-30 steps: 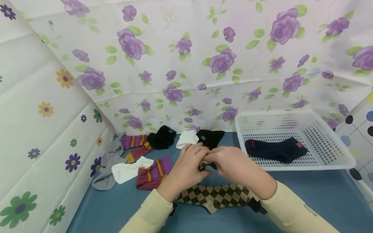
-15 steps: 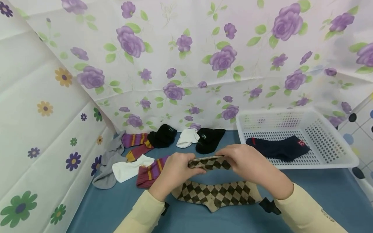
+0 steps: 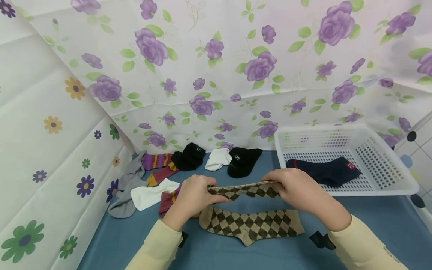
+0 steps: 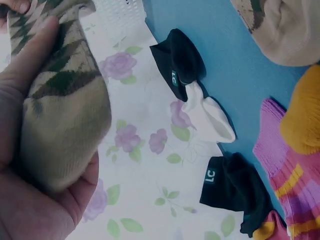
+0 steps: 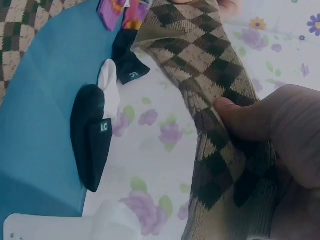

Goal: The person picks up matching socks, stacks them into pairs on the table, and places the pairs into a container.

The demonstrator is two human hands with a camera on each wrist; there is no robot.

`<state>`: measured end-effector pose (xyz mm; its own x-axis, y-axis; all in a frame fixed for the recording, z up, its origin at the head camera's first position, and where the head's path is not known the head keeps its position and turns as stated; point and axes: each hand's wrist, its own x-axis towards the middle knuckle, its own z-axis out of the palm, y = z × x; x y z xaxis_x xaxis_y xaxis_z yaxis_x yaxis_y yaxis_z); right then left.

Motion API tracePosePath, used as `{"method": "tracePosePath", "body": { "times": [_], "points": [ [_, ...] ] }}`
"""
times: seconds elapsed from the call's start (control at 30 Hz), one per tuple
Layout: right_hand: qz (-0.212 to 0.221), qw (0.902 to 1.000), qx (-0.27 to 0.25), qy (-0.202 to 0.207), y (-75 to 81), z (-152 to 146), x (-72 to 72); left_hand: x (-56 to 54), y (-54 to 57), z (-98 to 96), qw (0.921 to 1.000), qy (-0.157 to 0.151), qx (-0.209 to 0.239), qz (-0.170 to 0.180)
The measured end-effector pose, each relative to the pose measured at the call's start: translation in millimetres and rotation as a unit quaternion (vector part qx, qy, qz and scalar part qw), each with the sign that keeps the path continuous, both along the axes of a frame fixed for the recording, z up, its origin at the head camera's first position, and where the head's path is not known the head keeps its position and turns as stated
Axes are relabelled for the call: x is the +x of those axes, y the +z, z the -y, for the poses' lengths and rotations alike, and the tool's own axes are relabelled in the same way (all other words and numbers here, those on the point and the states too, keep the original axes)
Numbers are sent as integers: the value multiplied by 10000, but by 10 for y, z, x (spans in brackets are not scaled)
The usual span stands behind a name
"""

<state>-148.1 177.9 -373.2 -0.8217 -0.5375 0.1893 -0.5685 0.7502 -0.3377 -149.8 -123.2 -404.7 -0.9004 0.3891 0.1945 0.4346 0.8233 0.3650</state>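
Observation:
A brown and beige argyle sock (image 3: 244,190) is stretched level between my two hands, above the table. My left hand (image 3: 193,195) pinches its toe end, thumb on the near face, as the left wrist view shows on the beige toe (image 4: 65,140). At the cuff end my right hand (image 3: 297,187) holds it between thumb and fingers; the right wrist view has the thumb pressed on the diamond pattern (image 5: 215,165). A second, matching argyle sock (image 3: 251,226) lies flat on the table just below, toe to the left, heel toward me.
A white plastic basket (image 3: 371,193) with a navy sock (image 3: 325,170) inside stands at the right. Behind my hands lie black socks (image 3: 243,162) and a white sock (image 3: 218,159). Grey socks (image 3: 123,202), another white sock (image 3: 152,193) and striped socks (image 3: 167,202) lie at the left.
The held argyle sock was bunched between my close hands; now it is drawn out lengthwise. My hands have moved apart, left hand leftward, right hand rightward. The flat argyle sock stays put.

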Motion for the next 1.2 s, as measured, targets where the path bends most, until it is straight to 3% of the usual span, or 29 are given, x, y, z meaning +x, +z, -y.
{"method": "tracePosePath", "body": {
  "times": [0.2,0.4,0.63,0.77,0.87,1.0,1.07,1.2],
  "points": [
    [357,9990,-242,-136,-82,-126,10,4,-11,112,9966,-75,739,356],
    [545,9968,-550,-210,-142,-225,51,23,-44,215,9829,-57,1802,368],
    [661,9883,-1209,-657,-216,-348,129,80,-44,301,9702,198,2268,836],
    [595,9811,-1614,-885,-250,-393,170,144,27,312,9608,357,2547,1032],
    [514,9758,-1809,-1119,-279,-425,205,207,129,312,9517,439,2827,1114],
    [491,9676,-2029,-1422,-330,-477,255,249,181,359,9293,316,3386,1438],
    [464,9661,-2072,-1471,-356,-499,273,243,139,405,9162,152,3659,1625],
    [311,9661,-2165,-1370,-408,-538,306,193,-29,500,9031,-180,3945,1684]
  ]
}}
